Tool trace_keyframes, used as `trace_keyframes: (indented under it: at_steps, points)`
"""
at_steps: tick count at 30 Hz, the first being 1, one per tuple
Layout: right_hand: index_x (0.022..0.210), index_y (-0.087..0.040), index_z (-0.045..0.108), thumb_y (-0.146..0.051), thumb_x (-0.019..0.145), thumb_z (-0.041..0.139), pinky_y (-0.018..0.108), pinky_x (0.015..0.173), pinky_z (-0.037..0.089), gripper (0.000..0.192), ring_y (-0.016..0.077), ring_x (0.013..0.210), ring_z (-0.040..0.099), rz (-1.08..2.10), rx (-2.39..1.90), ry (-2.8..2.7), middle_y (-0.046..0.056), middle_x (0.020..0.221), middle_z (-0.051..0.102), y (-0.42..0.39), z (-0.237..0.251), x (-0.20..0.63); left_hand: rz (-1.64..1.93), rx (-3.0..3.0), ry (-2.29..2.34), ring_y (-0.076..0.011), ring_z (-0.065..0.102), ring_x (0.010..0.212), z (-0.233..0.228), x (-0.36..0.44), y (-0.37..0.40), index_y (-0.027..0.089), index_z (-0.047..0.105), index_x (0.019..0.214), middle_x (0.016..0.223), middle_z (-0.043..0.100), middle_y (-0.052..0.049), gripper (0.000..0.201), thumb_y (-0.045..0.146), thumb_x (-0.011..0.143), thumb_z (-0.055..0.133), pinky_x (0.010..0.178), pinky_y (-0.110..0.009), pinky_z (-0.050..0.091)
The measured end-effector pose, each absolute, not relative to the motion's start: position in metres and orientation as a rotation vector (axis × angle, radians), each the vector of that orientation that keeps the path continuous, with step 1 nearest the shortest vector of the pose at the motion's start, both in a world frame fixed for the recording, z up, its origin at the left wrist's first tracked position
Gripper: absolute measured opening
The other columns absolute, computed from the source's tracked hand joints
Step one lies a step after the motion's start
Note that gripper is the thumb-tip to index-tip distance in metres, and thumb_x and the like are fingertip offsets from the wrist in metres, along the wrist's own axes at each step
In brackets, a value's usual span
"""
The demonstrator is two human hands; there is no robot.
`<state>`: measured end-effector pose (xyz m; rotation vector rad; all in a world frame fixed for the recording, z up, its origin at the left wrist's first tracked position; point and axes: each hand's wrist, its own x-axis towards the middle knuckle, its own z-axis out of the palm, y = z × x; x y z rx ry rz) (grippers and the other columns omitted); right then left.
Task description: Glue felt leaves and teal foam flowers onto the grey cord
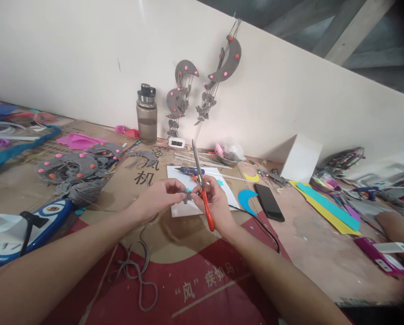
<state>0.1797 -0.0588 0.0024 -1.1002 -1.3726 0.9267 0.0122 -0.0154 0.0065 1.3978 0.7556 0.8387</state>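
Over the white board (pixel 185 210), the left hand (pixel 161 193) pinched a small grey felt cutout (pixel 187 196) that looked light, floppy and best gripped by its edges, while the right hand (pixel 214 201), fingers closed, held orange-handled scissors (pixel 202 187) and touched it too.

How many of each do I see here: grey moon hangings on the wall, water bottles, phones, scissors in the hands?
Grey moon hangings on the wall: 3
Water bottle: 1
Black phone: 1
Orange-handled scissors, in the right hand: 1
Total: 6
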Motion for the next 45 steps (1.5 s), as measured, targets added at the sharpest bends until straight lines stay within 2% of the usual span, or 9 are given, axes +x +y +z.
trace_keyframes:
  at_steps: [10,15,18,22,27,31,33,40,45]
  points:
    - [0.112,-0.025,0.041,-0.018,0.076,0.054,0.019,0.049,0.034,0.039,0.0073,0.056,0.043,0.88,-1.059,-1.433,-0.003,0.078,0.055,-0.053,-0.01,0.189,0.771,1.112,0.78,-0.0052,0.043,0.051,0.002,0.015,-0.013,0.013,0.065,0.073,0.062,0.054,0.002,0.016,0.024,0.065,0.073,0.049,-0.019,0.031]
    - [0.124,-0.026,0.04,-0.016,0.079,0.051,0.024,0.065,0.044,0.047,0.0116,0.074,0.052,0.636,-1.118,-1.61,0.001,0.092,0.057,-0.056,-0.006,0.199,0.828,0.986,0.708,-0.0049,0.044,0.052,0.0,0.01,-0.006,0.012,0.064,0.075,0.061,0.052,0.002,0.016,0.02,0.065,0.074,0.047,-0.017,0.031]
    - [0.126,-0.024,0.043,-0.012,0.077,0.051,0.029,0.074,0.046,0.051,0.014,0.081,0.052,0.394,-1.158,-1.789,0.005,0.104,0.055,-0.058,-0.004,0.203,0.864,0.947,0.684,-0.0051,0.044,0.052,0.004,0.007,-0.004,0.012,0.064,0.076,0.061,0.051,0.002,0.017,0.02,0.065,0.074,0.046,-0.016,0.031]
    - [0.127,-0.02,0.041,-0.01,0.075,0.05,0.033,0.08,0.046,0.053,0.0163,0.084,0.05,0.218,-1.223,-1.882,0.008,0.108,0.052,-0.057,-0.006,0.207,0.908,0.95,0.714,-0.0044,0.044,0.051,0.007,0.006,-0.002,0.012,0.064,0.077,0.062,0.052,0.002,0.018,0.02,0.065,0.074,0.046,-0.016,0.03]
    - [0.125,-0.018,0.042,-0.022,0.08,0.053,0.035,0.08,0.046,0.047,0.0189,0.087,0.051,0.253,-1.334,-1.882,0.008,0.097,0.054,-0.057,-0.007,0.207,0.95,0.963,0.716,-0.0046,0.044,0.051,0.007,0.005,-0.001,0.014,0.063,0.077,0.058,0.051,0.003,0.016,0.019,0.066,0.072,0.046,-0.016,0.029]
    - [0.12,-0.019,0.046,-0.03,0.085,0.05,0.029,0.068,0.046,0.038,0.0147,0.071,0.051,0.403,-1.389,-1.808,0.003,0.086,0.056,-0.06,-0.002,0.203,0.93,0.981,0.693,-0.0045,0.042,0.049,0.009,0.005,-0.002,0.014,0.062,0.077,0.056,0.05,0.004,0.015,0.02,0.067,0.07,0.044,-0.016,0.025]
    - [0.12,-0.019,0.046,-0.029,0.085,0.049,0.028,0.065,0.045,0.036,0.0142,0.069,0.05,0.393,-1.385,-1.792,0.003,0.083,0.056,-0.061,0.0,0.203,0.909,0.982,0.678,-0.0042,0.041,0.048,0.009,0.004,-0.002,0.014,0.062,0.079,0.057,0.049,0.004,0.015,0.02,0.067,0.07,0.044,-0.016,0.025]
    - [0.123,-0.019,0.045,-0.017,0.078,0.053,0.033,0.076,0.044,0.046,0.0182,0.08,0.05,0.192,-1.31,-2.008,0.006,0.09,0.054,-0.059,-0.01,0.209,0.88,0.89,0.555,-0.0037,0.041,0.048,0.008,0.005,-0.001,0.013,0.06,0.075,0.057,0.047,0.004,0.014,0.017,0.068,0.071,0.043,-0.016,0.025]
    - [0.123,-0.018,0.045,-0.016,0.076,0.053,0.033,0.075,0.044,0.048,0.0192,0.079,0.047,0.129,-1.334,-2.076,0.006,0.087,0.051,-0.059,-0.012,0.209,0.886,0.938,0.561,-0.0055,0.046,0.051,0.007,0.006,-0.003,0.015,0.061,0.081,0.057,0.054,0.003,0.018,0.018,0.068,0.072,0.048,-0.017,0.033]
